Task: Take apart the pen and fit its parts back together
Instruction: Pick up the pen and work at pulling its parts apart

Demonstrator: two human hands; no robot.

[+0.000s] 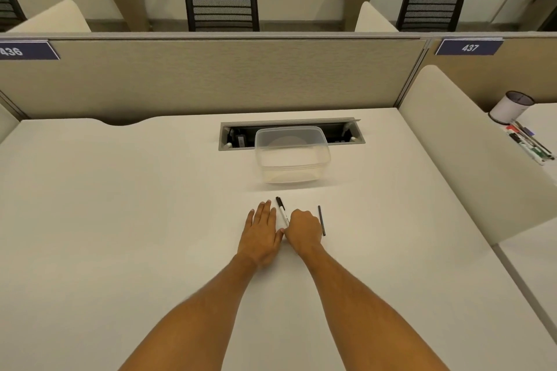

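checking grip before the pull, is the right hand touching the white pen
Touching. The head view shows the right hand curled over the near end of the white pen, whose barrel disappears under its fingers.

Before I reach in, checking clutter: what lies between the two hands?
Head view: only the white pen lies between the left hand and right hand.
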